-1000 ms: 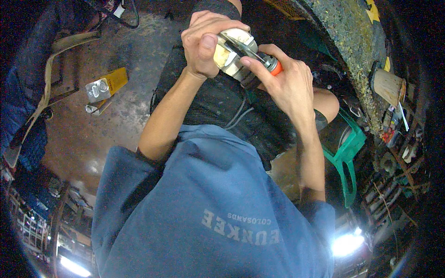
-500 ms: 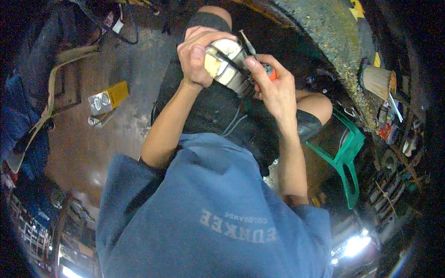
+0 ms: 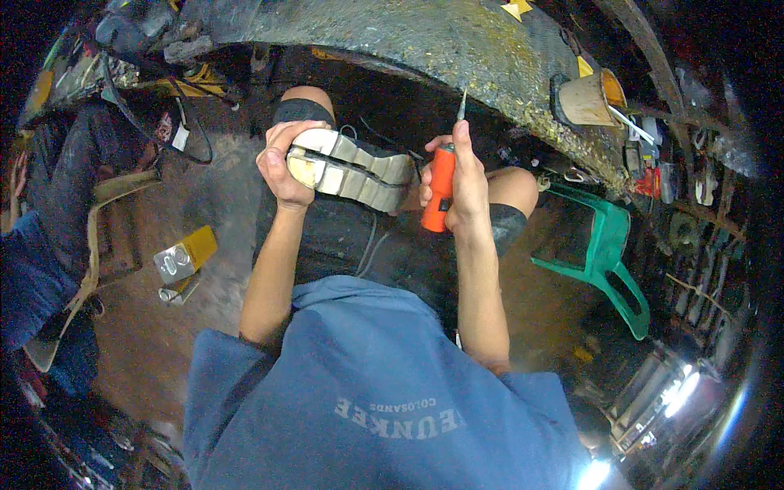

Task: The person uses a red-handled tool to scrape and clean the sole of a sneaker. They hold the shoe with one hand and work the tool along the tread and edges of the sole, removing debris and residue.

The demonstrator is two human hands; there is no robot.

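Head view: I am seeing the left hand (image 3: 282, 167) gripping a grey thick-soled shoe (image 3: 351, 171) sole-up over the lap; the right hand (image 3: 461, 184) is clasping an orange-handled metal awl (image 3: 441, 188), tip up, just beside the shoe's toe.

Person wore a blue short-sleeved tee (image 3: 367, 392), pale lettering at 6 o'clock, forearms bare. Dark shorts (image 3: 343, 237) w/ black knee bands, probably sleeves, toward 12.

yellow-and-silver rectangular tin (image 3: 184, 257) on the floor, left side
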